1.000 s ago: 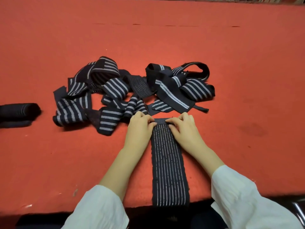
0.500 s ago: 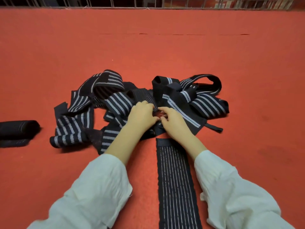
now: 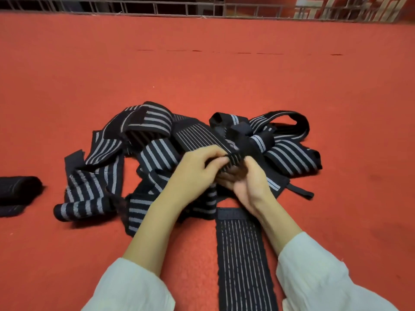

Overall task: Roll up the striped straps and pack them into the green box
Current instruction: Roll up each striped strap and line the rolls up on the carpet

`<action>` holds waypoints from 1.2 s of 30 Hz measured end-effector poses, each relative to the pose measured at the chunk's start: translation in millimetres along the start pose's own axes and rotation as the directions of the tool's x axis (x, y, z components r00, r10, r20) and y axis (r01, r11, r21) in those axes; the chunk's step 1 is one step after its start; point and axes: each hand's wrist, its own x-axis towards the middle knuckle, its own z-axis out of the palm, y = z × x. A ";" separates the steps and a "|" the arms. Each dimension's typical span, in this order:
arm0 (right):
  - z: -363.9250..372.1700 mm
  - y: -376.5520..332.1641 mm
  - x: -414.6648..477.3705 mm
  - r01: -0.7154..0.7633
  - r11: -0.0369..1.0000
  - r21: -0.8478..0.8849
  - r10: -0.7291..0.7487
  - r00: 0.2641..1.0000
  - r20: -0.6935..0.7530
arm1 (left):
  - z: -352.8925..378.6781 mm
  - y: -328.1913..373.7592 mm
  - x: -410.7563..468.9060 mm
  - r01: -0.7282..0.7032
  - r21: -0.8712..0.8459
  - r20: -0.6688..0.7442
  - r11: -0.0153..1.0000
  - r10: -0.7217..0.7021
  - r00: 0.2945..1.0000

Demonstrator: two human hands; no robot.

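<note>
Striped strap (image 3: pixel 234 160) seemingly pinched between left hand (image 3: pixel 195 174) and right hand (image 3: pixel 252 184).

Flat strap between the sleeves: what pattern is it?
The flat strap is black with thin pale lengthwise stripes; head view.

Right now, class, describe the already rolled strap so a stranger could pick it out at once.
Start at the red surface and find the tangled pile of striped straps in its middle. Look far left, to the picture's edge: the rolled strap lies there alone. Unlike its loose, boldly striped neighbours, it is a compact dark roll, clear of the pile.
</note>
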 end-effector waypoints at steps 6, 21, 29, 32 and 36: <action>-16.6 4.2 6.7 -0.070 0.997 0.026 0.072 0.995 -0.069 | 13.3 -9.2 -7.6 0.069 0.174 0.336 0.982 -0.125 0.934; -23.1 -16.0 7.4 0.031 0.981 -0.192 -0.044 0.997 -0.066 | 5.9 -27.3 -0.7 -0.027 0.468 -0.196 0.883 0.133 0.972; -28.9 -7.7 11.4 -0.024 0.962 -0.273 0.001 0.996 -0.086 | 1.2 -23.2 0.0 -0.025 0.288 0.114 0.957 -0.009 0.993; -28.8 -3.8 16.2 0.005 0.935 -0.354 -0.045 0.994 -0.104 | -7.3 -39.6 6.7 0.125 0.444 0.012 0.887 -0.146 0.989; -31.3 1.2 19.5 0.036 0.912 -0.409 -0.096 0.987 -0.128 | -8.6 -69.2 13.0 0.234 0.682 0.022 0.693 -0.339 0.941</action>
